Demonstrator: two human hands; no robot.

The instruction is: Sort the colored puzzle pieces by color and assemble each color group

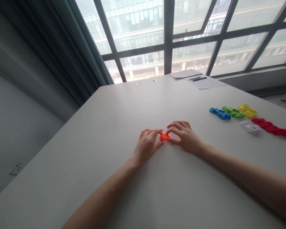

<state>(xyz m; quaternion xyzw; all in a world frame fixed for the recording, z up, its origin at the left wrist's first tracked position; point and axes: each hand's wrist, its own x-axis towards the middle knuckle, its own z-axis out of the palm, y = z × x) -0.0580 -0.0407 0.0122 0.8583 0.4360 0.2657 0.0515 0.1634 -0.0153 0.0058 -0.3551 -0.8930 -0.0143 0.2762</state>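
Observation:
A small bright orange plastic piece (165,137) sits at the middle of the white table, between my two hands. My left hand (147,143) pinches its left end, with the thumb at the near side and the fingers at the far side. From the right, my right hand (186,137) curls its thumb and index finger about the other end. A bit more orange shows among the right fingers, so part of the piece, or a second one, is hidden there.
On the right of the table (105,165) lie blue (220,113), green (233,112), yellow (247,110), white (250,127) and red (273,128) faceted pieces. Paper sheets (206,83) and pens (199,79) lie at the far edge, before the window. A dark curtain (62,41) hangs at left.

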